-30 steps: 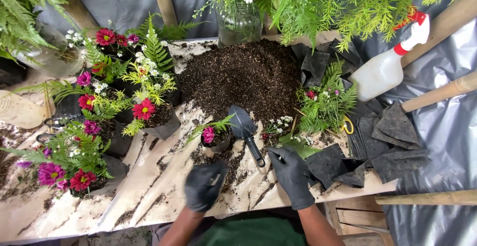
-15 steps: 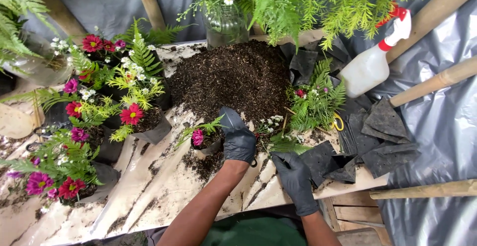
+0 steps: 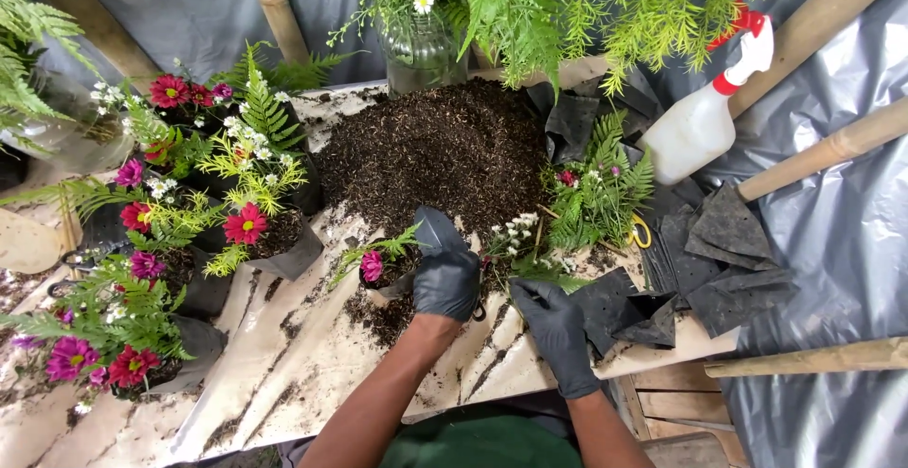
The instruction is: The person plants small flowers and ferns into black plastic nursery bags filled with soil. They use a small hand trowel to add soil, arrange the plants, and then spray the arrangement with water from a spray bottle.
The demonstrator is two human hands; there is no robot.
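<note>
trowel (image 3: 433,230) lies at the near edge of the soil heap (image 3: 435,151), its dark blade pointing up toward the heap; the handle is covered by the left hand (image 3: 445,284), which is closed around it. left hand wears a black glove; the forearm runs down to the bottom edge of the view. just left of the trowel sits a small pot (image 3: 390,279) holding one pink flower and fern sprigs, with loose soil spilled in front of it on the worktop (image 3: 284,355).

right hand (image 3: 553,321), also gloved in black, rests on the worktop just right of the left hand, fingers curled; whether it grips anything cannot be told. beside it lie cut stems with small white flowers (image 3: 515,234) and fern fronds (image 3: 605,194). yellow-handled scissors (image 3: 645,234) are partly hidden under the fronds. a stack of black bags (image 3: 728,269) lies to the right, near the worktop edge.

farther out: a white spray bottle (image 3: 705,118) with a red nozzle leans at upper right. a glass jar (image 3: 424,52) of greenery stands behind the soil heap. filled black bags with red and pink flowers (image 3: 189,232) are grouped along the left side of the worktop. grey sheeting (image 3: 842,232) covers the right side, crossed by bamboo poles (image 3: 823,151).
</note>
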